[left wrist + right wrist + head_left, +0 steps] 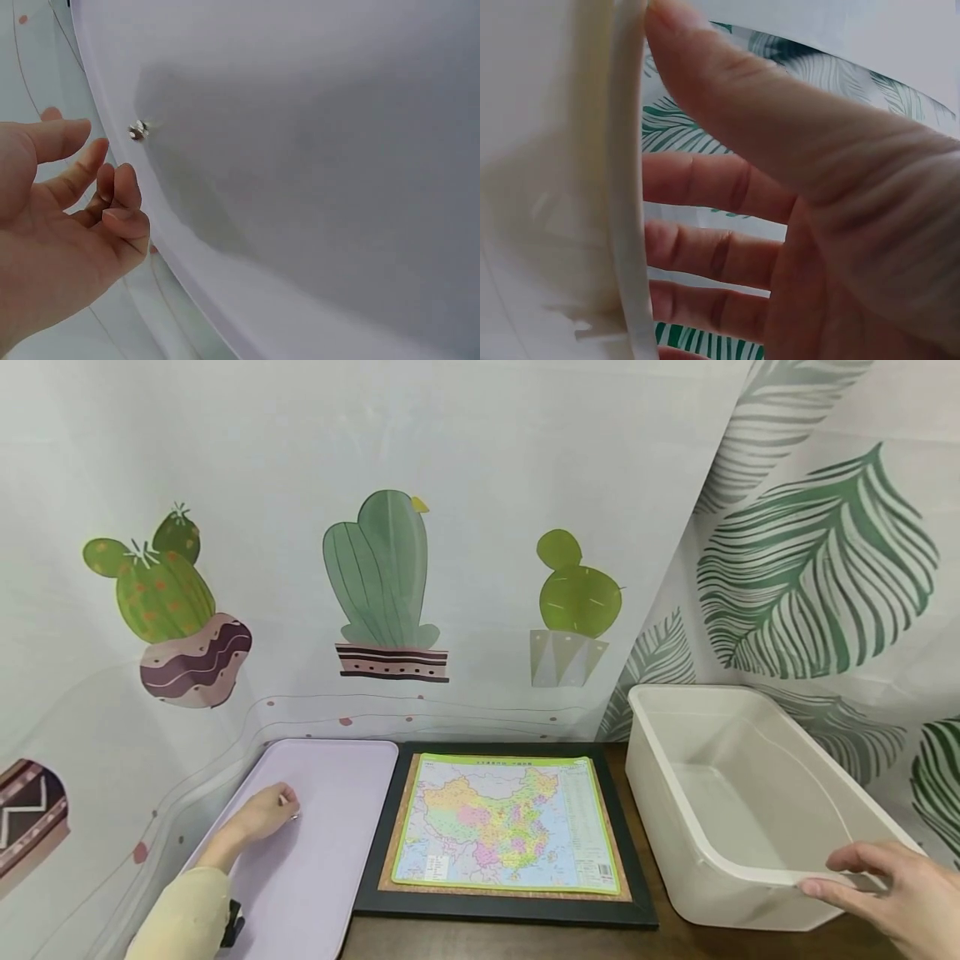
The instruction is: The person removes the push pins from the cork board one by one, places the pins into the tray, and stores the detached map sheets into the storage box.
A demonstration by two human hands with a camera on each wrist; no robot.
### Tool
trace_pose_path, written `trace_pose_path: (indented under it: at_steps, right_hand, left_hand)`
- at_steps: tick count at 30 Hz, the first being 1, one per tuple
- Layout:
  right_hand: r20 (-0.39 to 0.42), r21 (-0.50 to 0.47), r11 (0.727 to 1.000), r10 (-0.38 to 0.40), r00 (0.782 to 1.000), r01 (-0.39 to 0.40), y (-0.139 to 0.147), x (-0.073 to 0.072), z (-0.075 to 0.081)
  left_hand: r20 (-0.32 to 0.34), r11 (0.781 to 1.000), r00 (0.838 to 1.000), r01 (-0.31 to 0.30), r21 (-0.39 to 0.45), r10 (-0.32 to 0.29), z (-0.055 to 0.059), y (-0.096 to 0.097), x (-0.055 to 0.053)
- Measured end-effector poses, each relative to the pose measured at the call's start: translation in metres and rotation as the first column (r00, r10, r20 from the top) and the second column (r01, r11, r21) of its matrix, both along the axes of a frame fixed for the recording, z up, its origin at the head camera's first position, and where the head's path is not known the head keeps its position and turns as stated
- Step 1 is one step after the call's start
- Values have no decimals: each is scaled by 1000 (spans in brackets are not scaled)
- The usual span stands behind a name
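Over the lilac tray (330,827) at the left, my left hand (258,814) is lowered with its fingers loosely bent. Small shiny silvery pieces (139,130) show just beyond its fingertips in the left wrist view; their kind is too small to make out. Thumb and forefinger stand apart there, with nothing between them. My right hand (892,893) is at the near right end of the white plastic bin (675,827). In the right wrist view its fingertips (664,244) meet the bin's rim (626,187), the fingers spread and nearly straight.
Between tray and bin lies a black-framed cork board (502,906) bearing a colourful map of China (495,827). All stand on a dark brown table (420,939). Behind hangs a white curtain (480,443) printed with cacti and leaves, close to the far edges.
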State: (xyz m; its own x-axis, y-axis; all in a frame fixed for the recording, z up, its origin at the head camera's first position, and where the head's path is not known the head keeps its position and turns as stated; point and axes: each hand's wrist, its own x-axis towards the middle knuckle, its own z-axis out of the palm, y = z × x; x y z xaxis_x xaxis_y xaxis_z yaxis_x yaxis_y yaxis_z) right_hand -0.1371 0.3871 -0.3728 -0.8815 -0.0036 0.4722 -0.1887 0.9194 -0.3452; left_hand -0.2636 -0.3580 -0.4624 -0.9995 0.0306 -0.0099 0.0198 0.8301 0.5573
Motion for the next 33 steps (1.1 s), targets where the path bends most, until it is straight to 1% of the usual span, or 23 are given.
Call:
trace_pose_path:
  at_steps: [2, 4, 6, 8, 10, 12, 16, 21, 25, 29, 33]
  right_hand:
    - [-20, -1, 1000, 12, 1000, -12, 2, 0, -2]
    - [-14, 11, 1000, 15, 1000, -15, 4, -1, -3]
    - [17, 32, 999, 4, 1000, -5, 6, -2, -4]
    - [61, 60, 998, -17, 998, 13, 6, -4, -3]
    - [103, 78, 997, -29, 994, 21, 7, -5, -3]
    - [124, 85, 996, -36, 992, 26, 8, -6, -3]
    - [141, 81, 996, -35, 989, 24, 9, -7, -4]
    - [143, 87, 996, -38, 989, 26, 8, -6, -4]
    - [141, 87, 996, -35, 989, 23, 5, -5, -2]
    - [150, 85, 996, -38, 988, 26, 1, -3, 1]
    - [153, 93, 995, -49, 987, 35, 0, -3, 2]
  left_hand:
    - [-38, 1000, 999, 2, -5, -2, 0, 4, -2]
    - [-81, 1000, 997, 10, -15, -11, 0, 10, -5]
    - [-117, 1000, 993, 20, -22, -23, 0, 16, -8]
    - [-139, 999, 990, 34, -20, -36, 1, 25, -11]
    - [-147, 999, 988, 52, -13, -54, 2, 34, -12]
    - [-152, 998, 986, 64, -9, -65, 4, 45, -14]
    - [-139, 997, 988, 76, 8, -74, 8, 65, -17]
    - [-97, 998, 993, 66, 24, -63, 10, 90, -22]
    - [-72, 999, 997, 44, 33, -41, 8, 108, -27]
    - [-42, 997, 999, 14, 74, -11, 7, 125, -30]
    - [-13, 994, 1000, -2, 112, 4, 6, 140, -31]
